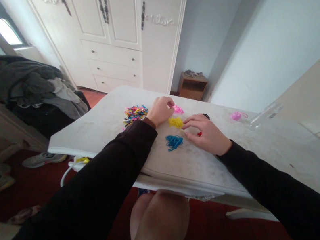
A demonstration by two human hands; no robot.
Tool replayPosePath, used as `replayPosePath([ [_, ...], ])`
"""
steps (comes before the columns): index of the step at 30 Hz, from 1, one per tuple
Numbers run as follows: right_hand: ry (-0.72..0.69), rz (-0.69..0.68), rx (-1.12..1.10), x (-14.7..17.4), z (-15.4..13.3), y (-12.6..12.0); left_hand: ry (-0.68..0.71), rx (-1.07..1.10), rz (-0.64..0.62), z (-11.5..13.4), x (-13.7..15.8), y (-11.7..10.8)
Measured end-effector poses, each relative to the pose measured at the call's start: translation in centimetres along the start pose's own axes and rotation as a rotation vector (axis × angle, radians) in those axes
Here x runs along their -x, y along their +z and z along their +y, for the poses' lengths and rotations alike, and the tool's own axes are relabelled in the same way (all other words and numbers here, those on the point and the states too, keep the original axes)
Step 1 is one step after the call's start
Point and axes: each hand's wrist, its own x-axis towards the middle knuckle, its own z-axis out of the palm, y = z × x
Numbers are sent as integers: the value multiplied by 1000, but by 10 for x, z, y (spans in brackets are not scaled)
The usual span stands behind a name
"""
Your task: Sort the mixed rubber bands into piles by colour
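Note:
My left hand [161, 110] curls its fingers together between the mixed heap of colourful rubber bands [135, 114] and a small pink pile of bands [178, 110]. Whatever its fingertips pinch is hidden. My right hand [207, 133] lies low over the table with fingers apart, its fingertips at the edge of a yellow pile of bands [175, 123]. Closer to me is a blue pile of bands [174, 141]. A bit of red [199, 134] shows beside the right hand's thumb, and a black pile [206, 116] is partly hidden behind that hand.
The white table [265, 159] also bears a pink item [236, 116] and a clear plastic container [265, 114] on the right. Beyond stand a white wardrobe [124, 52] and a small wooden cabinet [192, 86]. Clothes [27, 80] are heaped at left; shoes [43, 158] lie on the floor.

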Motion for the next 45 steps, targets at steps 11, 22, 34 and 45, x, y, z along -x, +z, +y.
replayPosePath([
  [11,15,37,-35,5,10,-5,-291,-132,304,-16,1,-47],
  [22,47,55,-47,9,15,-6,-458,-134,305,-56,9,-85],
  [34,113,-44,-71,12,20,2,-434,-224,223,-50,13,-74],
  [45,132,-75,-60,10,23,4,-538,-323,144,-37,16,-75],
])
